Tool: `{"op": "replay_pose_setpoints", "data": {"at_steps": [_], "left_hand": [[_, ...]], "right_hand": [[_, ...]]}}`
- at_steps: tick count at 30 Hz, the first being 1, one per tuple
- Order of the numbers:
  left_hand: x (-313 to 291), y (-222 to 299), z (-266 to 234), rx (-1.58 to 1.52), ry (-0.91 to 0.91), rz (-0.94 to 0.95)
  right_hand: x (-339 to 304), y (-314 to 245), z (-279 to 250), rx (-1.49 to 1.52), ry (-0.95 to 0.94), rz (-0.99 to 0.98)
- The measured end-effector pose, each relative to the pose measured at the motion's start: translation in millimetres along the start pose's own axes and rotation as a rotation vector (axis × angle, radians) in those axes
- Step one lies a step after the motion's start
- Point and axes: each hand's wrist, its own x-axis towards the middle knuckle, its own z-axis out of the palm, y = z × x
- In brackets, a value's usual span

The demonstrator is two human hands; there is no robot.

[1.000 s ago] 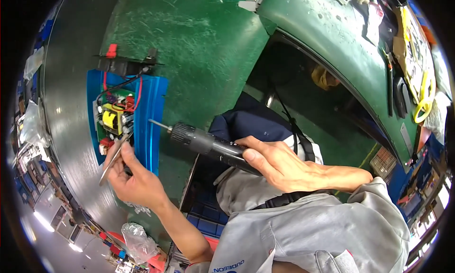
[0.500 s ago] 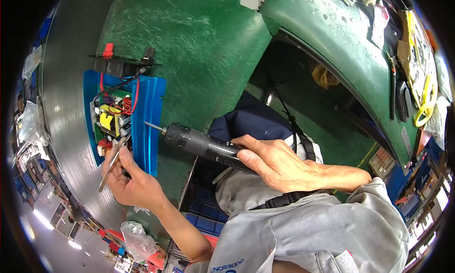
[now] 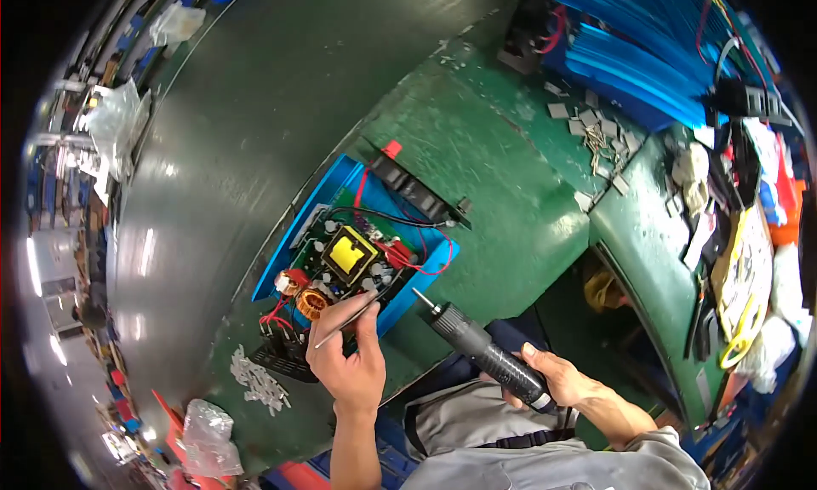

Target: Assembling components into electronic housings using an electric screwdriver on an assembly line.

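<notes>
My left hand (image 3: 347,366) pinches a slim metal tool, apparently tweezers (image 3: 345,324), at the near edge of an open blue metal casing (image 3: 294,239). Inside lies a circuit board with a yellow-topped transformer (image 3: 349,255), copper-wound coils (image 3: 313,303) and red and black wires. A black end panel (image 3: 417,192) with a red and a black terminal leans at the casing's far end, joined by wires. In my right hand (image 3: 557,379) is a black electric screwdriver (image 3: 485,349). Its bit points up and left, apparently just short of the casing. The fingertips of my left hand partly cover the board's near edge.
Small white pieces (image 3: 258,381) lie left of my left hand. Grey pads and brass-coloured screws (image 3: 602,141) are scattered at the far right, before stacked blue casings (image 3: 630,73). Yellow-handled scissors (image 3: 742,337) rest on the right bench part. A metallic belt-like surface (image 3: 204,183) runs along the left.
The view has swung, so the casing appears further right and tilted, with more of the bench showing. Both hands keep their tools; the screwdriver now slants more steeply up and left.
</notes>
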Motion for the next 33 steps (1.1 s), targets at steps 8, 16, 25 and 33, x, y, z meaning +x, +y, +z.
{"op": "replay_pose_setpoints", "data": {"at_steps": [8, 16, 25, 33], "left_hand": [[13, 2, -4, -0.035, -0.016, 0.029], [11, 2, -6, -0.051, -0.057, 0.045], [16, 16, -25, -0.216, 0.059, 0.061], [22, 26, -17, 0.358, -0.399, 0.096]], "right_hand": [[-1, -12, 2, 0.035, 0.021, 0.061], [-8, -16, 4, 0.231, -0.027, 0.071], [-16, -22, 20, -0.3, 0.237, 0.021], [-14, -13, 26, -0.358, 0.253, -0.066]]}}
